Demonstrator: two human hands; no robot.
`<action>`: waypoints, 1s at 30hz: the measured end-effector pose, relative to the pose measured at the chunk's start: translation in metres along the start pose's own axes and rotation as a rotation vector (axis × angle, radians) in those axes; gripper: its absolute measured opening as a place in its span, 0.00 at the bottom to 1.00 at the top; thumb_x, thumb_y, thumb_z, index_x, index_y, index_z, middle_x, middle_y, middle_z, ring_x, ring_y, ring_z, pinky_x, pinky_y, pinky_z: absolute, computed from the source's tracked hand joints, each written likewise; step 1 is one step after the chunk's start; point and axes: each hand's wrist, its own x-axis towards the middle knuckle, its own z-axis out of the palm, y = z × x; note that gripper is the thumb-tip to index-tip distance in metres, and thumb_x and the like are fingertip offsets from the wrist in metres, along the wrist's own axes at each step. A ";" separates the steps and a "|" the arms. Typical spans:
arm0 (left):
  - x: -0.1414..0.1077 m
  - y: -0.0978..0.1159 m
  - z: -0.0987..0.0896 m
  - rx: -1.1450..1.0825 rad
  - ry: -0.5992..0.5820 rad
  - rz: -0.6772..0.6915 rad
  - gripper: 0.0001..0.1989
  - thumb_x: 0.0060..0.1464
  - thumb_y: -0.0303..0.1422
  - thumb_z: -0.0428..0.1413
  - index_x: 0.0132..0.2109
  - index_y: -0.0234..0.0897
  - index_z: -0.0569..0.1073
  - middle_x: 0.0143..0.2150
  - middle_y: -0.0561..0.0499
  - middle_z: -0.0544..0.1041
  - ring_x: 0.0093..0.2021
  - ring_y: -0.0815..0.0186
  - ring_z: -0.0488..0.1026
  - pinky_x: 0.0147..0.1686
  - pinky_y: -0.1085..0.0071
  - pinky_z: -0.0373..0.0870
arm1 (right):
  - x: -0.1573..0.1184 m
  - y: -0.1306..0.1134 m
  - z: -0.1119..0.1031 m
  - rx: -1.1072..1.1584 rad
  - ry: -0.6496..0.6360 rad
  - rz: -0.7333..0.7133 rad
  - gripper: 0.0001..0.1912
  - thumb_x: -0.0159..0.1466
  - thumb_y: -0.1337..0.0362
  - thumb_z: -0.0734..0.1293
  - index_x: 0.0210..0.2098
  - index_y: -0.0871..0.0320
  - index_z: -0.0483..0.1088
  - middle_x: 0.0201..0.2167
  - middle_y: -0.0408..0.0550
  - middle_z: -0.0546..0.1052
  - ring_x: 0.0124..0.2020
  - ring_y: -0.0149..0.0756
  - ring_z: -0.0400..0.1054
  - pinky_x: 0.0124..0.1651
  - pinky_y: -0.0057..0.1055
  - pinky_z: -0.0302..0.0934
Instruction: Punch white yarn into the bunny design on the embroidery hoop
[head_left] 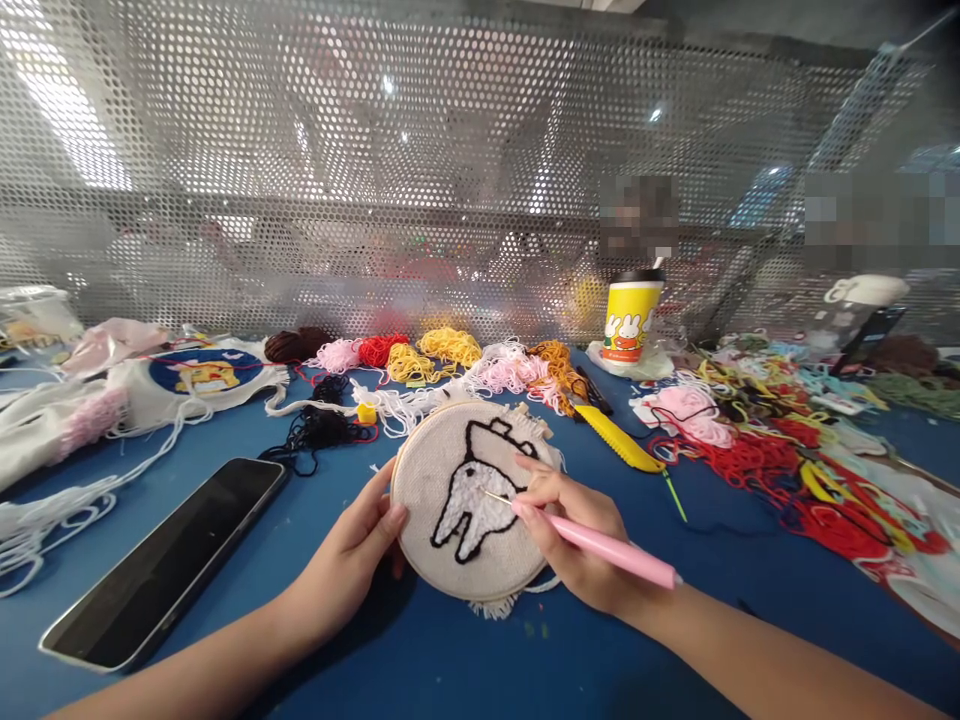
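Observation:
My left hand (367, 530) grips the left rim of a round embroidery hoop (424, 500), thumb on the front and fingers behind. Cream cloth is stretched in the hoop, with a figure (480, 505) outlined in black yarn and partly filled with white loops. In my right hand (577, 530) is a pink punch needle (611, 550), held like a pen. Its thin metal tip meets the white filled area near the middle of the cloth. White yarn trails out below the hoop's lower right edge.
A black phone (169, 565) lies at the left. Black yarn (322, 425) and several coloured yarn heaps line the back. A yellow cutter (619, 440) and a yellow cup (631, 318) stand beyond my right hand. Tangled red yarn (757, 465) spreads rightward. A perforated metal screen (450, 150) rises behind.

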 end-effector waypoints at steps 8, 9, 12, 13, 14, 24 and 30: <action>0.000 -0.003 -0.002 0.046 -0.030 0.024 0.25 0.54 0.39 0.44 0.58 0.41 0.48 0.24 0.55 0.62 0.23 0.72 0.60 0.21 0.75 0.60 | 0.006 -0.002 0.001 -0.128 0.006 -0.156 0.06 0.53 0.75 0.58 0.27 0.58 0.59 0.16 0.38 0.61 0.20 0.27 0.61 0.42 0.39 0.64; 0.000 -0.002 -0.002 0.056 -0.036 0.030 0.25 0.54 0.39 0.43 0.58 0.41 0.48 0.24 0.55 0.62 0.23 0.72 0.60 0.22 0.75 0.60 | 0.006 -0.001 0.001 -0.143 0.001 -0.192 0.06 0.53 0.75 0.58 0.27 0.58 0.58 0.16 0.38 0.61 0.19 0.27 0.60 0.42 0.40 0.63; -0.001 0.001 -0.001 0.075 -0.037 0.043 0.26 0.54 0.39 0.43 0.59 0.41 0.46 0.25 0.55 0.62 0.23 0.71 0.61 0.22 0.74 0.62 | 0.005 0.002 0.000 -0.195 -0.049 -0.305 0.06 0.52 0.74 0.59 0.28 0.58 0.58 0.16 0.38 0.61 0.19 0.27 0.57 0.43 0.42 0.62; -0.002 0.002 0.000 0.082 -0.037 0.050 0.26 0.54 0.39 0.43 0.59 0.41 0.46 0.25 0.55 0.63 0.24 0.70 0.61 0.23 0.74 0.62 | 0.005 0.003 -0.001 -0.214 -0.066 -0.333 0.06 0.53 0.74 0.60 0.29 0.58 0.59 0.16 0.38 0.61 0.19 0.27 0.56 0.44 0.43 0.61; -0.002 0.004 0.000 0.096 -0.037 0.058 0.27 0.54 0.39 0.43 0.59 0.41 0.46 0.25 0.55 0.63 0.24 0.70 0.61 0.23 0.74 0.63 | 0.005 0.003 -0.002 -0.236 -0.087 -0.351 0.06 0.53 0.74 0.60 0.29 0.58 0.59 0.16 0.38 0.61 0.19 0.27 0.56 0.45 0.44 0.59; -0.005 0.033 -0.006 0.529 -0.116 0.204 0.24 0.55 0.36 0.41 0.59 0.40 0.48 0.26 0.52 0.68 0.24 0.69 0.63 0.25 0.73 0.62 | 0.019 -0.017 -0.020 -0.440 -0.138 -0.465 0.04 0.57 0.66 0.61 0.26 0.60 0.64 0.12 0.35 0.63 0.16 0.24 0.56 0.54 0.54 0.40; -0.007 0.067 -0.012 0.668 -0.116 0.299 0.23 0.51 0.31 0.47 0.55 0.40 0.59 0.23 0.54 0.71 0.22 0.70 0.64 0.25 0.77 0.61 | 0.019 -0.015 -0.024 -0.313 -0.307 -0.301 0.06 0.56 0.71 0.60 0.29 0.56 0.67 0.21 0.40 0.69 0.27 0.28 0.63 0.57 0.54 0.29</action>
